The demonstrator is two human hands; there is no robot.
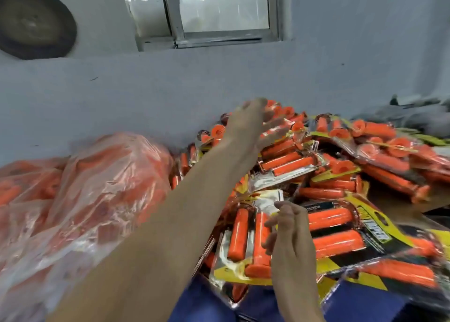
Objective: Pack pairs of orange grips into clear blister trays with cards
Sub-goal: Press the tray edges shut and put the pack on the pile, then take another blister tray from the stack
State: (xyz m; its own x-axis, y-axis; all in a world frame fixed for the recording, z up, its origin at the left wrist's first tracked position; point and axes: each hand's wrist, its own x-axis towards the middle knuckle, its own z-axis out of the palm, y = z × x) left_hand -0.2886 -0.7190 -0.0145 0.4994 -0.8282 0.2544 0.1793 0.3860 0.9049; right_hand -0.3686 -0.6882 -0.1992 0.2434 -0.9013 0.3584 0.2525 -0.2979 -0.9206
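Nearest, the right hand (289,231) is curled at a filled pack (239,236), grip untellable, the left hand (250,124) spread open over the pile (336,166); stacking is judged underway, bagged grips (102,180) needed next.

- You have two hands in view: left hand (253,124), right hand (289,236).
- One clear bag (97,188) of loose orange grips (9,192).
- Packed blister trays (341,175): one heap, too overlapped to count.
- Nearest tray (227,273): two packed grips (239,234).
- One window (219,7).
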